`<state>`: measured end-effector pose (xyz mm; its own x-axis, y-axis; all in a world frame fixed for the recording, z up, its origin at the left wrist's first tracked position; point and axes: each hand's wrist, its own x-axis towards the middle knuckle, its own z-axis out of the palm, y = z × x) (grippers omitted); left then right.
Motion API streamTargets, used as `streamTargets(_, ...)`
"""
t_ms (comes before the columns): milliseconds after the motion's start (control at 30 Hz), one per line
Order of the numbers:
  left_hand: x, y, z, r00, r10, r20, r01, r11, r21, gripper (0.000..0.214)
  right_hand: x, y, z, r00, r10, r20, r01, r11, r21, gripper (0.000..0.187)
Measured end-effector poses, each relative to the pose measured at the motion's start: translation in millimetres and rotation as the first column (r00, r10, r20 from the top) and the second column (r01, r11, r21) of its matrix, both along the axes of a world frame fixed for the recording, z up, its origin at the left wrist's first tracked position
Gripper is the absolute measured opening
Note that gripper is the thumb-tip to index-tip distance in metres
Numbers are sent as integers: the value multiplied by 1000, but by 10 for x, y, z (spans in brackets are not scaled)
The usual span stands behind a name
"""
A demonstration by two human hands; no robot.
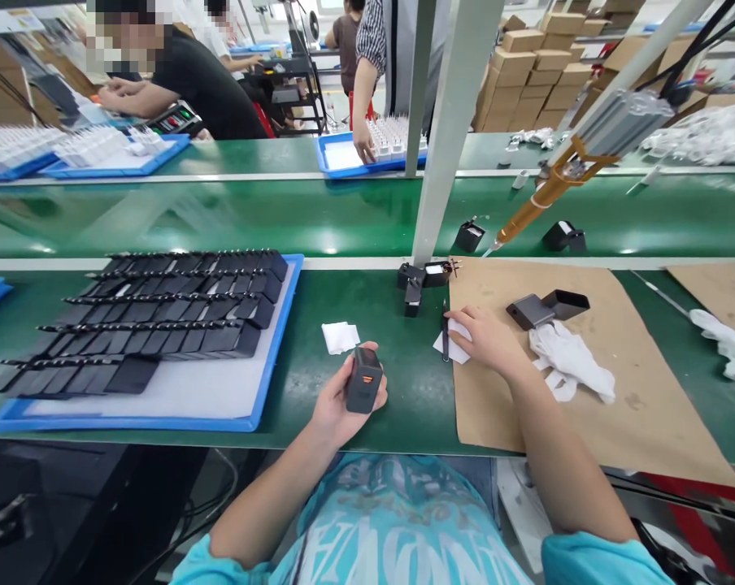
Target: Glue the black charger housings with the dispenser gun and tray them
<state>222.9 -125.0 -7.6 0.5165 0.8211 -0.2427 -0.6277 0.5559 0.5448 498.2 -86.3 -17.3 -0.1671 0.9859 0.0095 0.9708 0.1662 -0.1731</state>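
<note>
My left hand (343, 400) is wrapped round a black charger housing (364, 380) with an orange port on its face, held above the green bench near its front edge. To the right, my right hand (484, 337) is low over the bench, its fingertips closed at the upper part of black tweezers (445, 337). A white cloth (454, 345) lies beneath the tweezers and partly under that hand. Another folded white cloth (341, 337) lies just beyond my left hand. Several small black charger parts (412, 288) are grouped by the post.
A blue tray (276, 341) on the left holds rows of black housings. Brown paper (483, 414) carries two empty housings (547, 309) and white gloves (568, 357). A metal post (444, 138) and an orange-bodied tool (535, 203) stand ahead. A co-worker's hand (363, 142) is at another tray.
</note>
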Motion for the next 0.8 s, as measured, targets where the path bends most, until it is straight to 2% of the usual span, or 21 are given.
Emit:
streamTargets(33, -28, -8, -16, 999, 20, -28, -19, 1000, 22, 36, 7, 5, -4, 1000, -1, -3, 1, 1000, -5, 35)
streamTargets(100, -132, -39, -49, 976, 109, -188, -88, 989, 118, 43, 28, 10, -23, 1000, 9, -17, -9, 1000, -12, 36)
streamTargets(133, -218, -59, -65, 933, 185, -309, -125, 971, 203, 46, 43, 11, -42, 999, 18, -29, -18, 1000, -11, 37)
streamTargets(167, -332, -79, -79, 853, 283, -439, -152, 939, 310, 47, 62, 11, -67, 999, 30, -42, -30, 1000, -6, 38)
streamTargets(200, -475, -97, -91, 731, 397, -555, -157, 890, 429, 46, 86, 13, -99, 998, 40, -58, -40, 999, 0, 39)
streamTargets(233, -647, -111, -100, 569, 519, -638, -137, 825, 548, 46, 115, 20, -137, 996, 48, -71, -48, 999, 9, 40)
streamTargets(267, -847, -119, -105, 374, 637, -674, -89, 748, 658, 45, 147, 34, -180, 995, 62, -79, -61, 998, 15, 40)
streamTargets(333, -1311, -118, -104, -58, 796, -602, 74, 605, 793, 46, 214, 81, -269, 992, 94, -88, -91, 995, 38, 41)
streamTargets(367, -1559, -108, -98, -257, 818, -515, 171, 563, 808, 47, 244, 108, -308, 991, 99, -92, -95, 994, 46, 40)
streamTargets(400, -1805, -90, -88, -418, 804, -423, 253, 550, 796, 48, 268, 133, -340, 990, 108, -96, -103, 993, 49, 39)
streamTargets(433, -2039, -62, -78, -542, 763, -353, 303, 569, 765, 47, 287, 152, -362, 988, 116, -101, -111, 992, 52, 37)
streamTargets(467, -2252, -23, -68, -625, 716, -310, 340, 608, 718, 46, 300, 163, -375, 987, 122, -104, -116, 992, 55, 36)
streamTargets(533, -2592, 83, -55, -710, 643, -285, 384, 694, 609, 47, 312, 169, -378, 986, 130, -107, -125, 991, 58, 34)
streamTargets(633, -2871, 251, -52, -739, 591, -325, 409, 776, 481, 49, 317, 157, -362, 986, 117, -115, -113, 993, 38, 34)
streamTargets(700, -2937, 319, -54, -754, 563, -338, 392, 799, 456, 54, 320, 155, -360, 986, 103, -128, -101, 995, 25, 34)
streamTargets(800, -2960, 339, -57, -762, 562, -322, 386, 793, 471, 66, 321, 167, -374, 985, 101, -143, -98, 995, 30, 35)
